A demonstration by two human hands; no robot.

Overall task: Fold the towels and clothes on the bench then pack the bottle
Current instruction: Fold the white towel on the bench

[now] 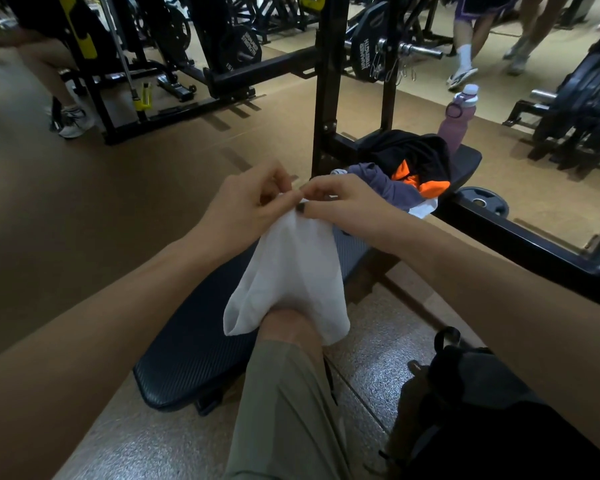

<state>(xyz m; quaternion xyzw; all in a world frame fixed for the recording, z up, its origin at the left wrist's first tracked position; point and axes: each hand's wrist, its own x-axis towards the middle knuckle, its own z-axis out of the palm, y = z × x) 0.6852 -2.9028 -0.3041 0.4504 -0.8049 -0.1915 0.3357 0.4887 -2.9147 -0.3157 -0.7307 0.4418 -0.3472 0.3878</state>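
A white towel [291, 271] hangs doubled over above the dark padded bench [187, 348], its lower end draping onto my knee. My left hand [246, 202] and my right hand [340, 202] pinch its top edge side by side, fingertips almost touching. Farther along the bench lies a heap of clothes: a purple garment [378, 183], a black and orange one [416, 164] and a bit of white cloth [425, 207]. A mauve bottle [456, 116] with a white cap stands upright at the bench's far end.
A black bag [482, 410] sits on the speckled floor at lower right. The black rack frame [326, 98] rises just behind the clothes, with a weight plate [482, 201] on the floor. Other people's legs and gym machines fill the background.
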